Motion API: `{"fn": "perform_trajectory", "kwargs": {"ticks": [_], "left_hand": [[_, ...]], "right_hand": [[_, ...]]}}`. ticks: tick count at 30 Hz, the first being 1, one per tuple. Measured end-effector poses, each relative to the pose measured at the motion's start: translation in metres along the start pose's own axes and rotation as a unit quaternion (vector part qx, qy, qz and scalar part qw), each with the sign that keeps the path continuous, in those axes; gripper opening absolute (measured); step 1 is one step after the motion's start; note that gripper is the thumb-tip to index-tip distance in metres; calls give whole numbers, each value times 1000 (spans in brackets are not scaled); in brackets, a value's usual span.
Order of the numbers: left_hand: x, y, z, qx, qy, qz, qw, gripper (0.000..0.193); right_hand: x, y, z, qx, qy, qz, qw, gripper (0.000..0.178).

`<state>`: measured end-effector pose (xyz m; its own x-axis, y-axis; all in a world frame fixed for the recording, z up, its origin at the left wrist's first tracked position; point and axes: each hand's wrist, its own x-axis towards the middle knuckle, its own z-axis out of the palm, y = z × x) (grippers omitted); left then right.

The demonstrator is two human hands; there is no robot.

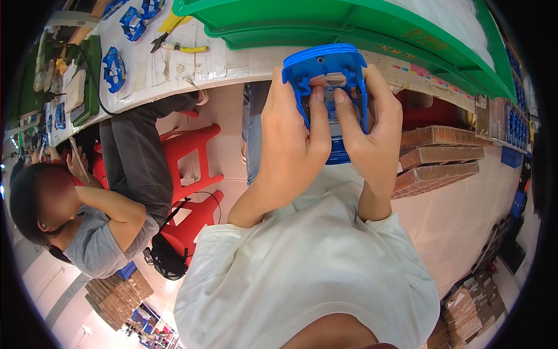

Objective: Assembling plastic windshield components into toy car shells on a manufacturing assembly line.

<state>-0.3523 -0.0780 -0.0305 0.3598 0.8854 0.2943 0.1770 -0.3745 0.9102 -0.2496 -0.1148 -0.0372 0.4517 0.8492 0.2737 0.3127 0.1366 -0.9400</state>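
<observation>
Holding the blue plastic shell (325, 87) up in front of my chest, above my lap and short of the white table edge (174, 72), I have my left hand (290, 139) wrapped round its left side and my right hand (372, 131) round its right. Both thumbs are bent in over the open middle, tips side by side and pressed against the pale insert (330, 96) sitting in the frame, while the other fingers curl behind the shell, so I cannot tell how they lie there. To do this well, I judge I should push with both thumbs evenly, so the insert seats flat rather than tilting, and brace the back with my hidden fingers. Green bins (349, 26) stand on the table beyond, and a seated person (99, 227) on a red stool (192, 157) is to my left.
</observation>
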Motion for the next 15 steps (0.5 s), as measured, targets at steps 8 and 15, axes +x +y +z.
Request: {"fn": "perform_trajectory", "kwargs": {"ticks": [8, 15], "left_hand": [[6, -11, 0, -20, 61, 33, 997, 17], [7, -10, -1, -57, 91, 4, 994, 14]], "right_hand": [[-7, -9, 2, 84, -20, 60, 994, 12], [-13, 2, 3, 133, -51, 96, 985, 13]]}}
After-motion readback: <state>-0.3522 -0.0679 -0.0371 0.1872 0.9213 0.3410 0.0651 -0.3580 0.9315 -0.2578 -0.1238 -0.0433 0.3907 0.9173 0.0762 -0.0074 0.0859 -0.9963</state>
